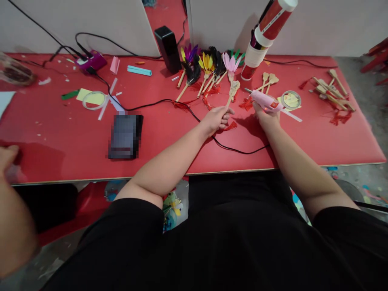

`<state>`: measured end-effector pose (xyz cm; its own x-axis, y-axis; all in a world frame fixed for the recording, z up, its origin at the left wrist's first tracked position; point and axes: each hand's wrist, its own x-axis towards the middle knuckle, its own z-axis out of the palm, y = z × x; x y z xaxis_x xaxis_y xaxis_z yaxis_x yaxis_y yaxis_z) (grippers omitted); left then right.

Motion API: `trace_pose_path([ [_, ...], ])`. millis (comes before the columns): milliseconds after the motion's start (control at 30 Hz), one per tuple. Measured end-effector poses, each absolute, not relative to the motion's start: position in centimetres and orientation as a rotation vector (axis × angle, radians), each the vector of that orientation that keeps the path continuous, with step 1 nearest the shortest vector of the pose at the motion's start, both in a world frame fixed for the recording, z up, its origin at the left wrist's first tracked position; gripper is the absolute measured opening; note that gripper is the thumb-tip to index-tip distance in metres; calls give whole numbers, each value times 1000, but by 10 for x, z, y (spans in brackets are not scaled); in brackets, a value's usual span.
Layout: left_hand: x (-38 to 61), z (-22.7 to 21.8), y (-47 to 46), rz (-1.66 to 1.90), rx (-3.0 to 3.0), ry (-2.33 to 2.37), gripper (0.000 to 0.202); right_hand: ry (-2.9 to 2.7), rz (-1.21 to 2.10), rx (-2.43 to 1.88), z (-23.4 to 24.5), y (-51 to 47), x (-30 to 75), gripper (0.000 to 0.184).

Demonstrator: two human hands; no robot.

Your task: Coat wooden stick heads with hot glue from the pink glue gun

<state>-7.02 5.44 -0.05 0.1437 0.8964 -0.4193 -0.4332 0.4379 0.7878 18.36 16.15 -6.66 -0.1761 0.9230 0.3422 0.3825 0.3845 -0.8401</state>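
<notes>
My left hand (217,118) is closed on the lower end of a wooden stick (233,92) that has a red tassel (230,126) hanging by my fingers. The stick's carved top lies just below a pink feather (230,62). A pink glue gun (264,101) is gripped in my right hand (266,115), its nozzle pointing left toward the stick's top. Both hands rest on the red table (60,137).
A row of feathered sticks (200,68) lies behind my hands. Bare wooden sticks (330,91) with tassels are at the right. Paper cups (257,48), a tape ring (291,100), a black box (168,48), a black cable (236,149) and a phone (125,135) are around. Another person's arm (12,210) is at far left.
</notes>
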Motion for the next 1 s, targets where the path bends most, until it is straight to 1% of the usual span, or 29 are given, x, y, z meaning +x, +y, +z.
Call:
trace_pose_path([
  [100, -65, -1, 51, 1027, 614, 1037, 43, -1772, 661, -1149, -59, 154, 176, 72],
  [233, -61, -3, 50, 1016, 692, 1079, 44, -1800, 682, -1168, -55, 149, 165, 77],
  [500, -57, -7, 47, 1068, 869, 1171, 43, -1849, 663, -1173, -54, 151, 166, 71],
  [700, -55, -6, 47, 1047, 908, 1221, 47, -1855, 688, -1203, -53, 149, 166, 73],
  [767, -55, -8, 48, 1062, 918, 1217, 47, -1846, 673, -1219, -55, 150, 166, 70],
  [900, -56, -16, 50, 1066, 978, 1227, 47, -1853, 649, -1239, -55, 150, 167, 59],
  [1000, -57, -22, 51, 1058, 1027, 1231, 48, -1867, 650, -1246, -53, 149, 167, 56],
])
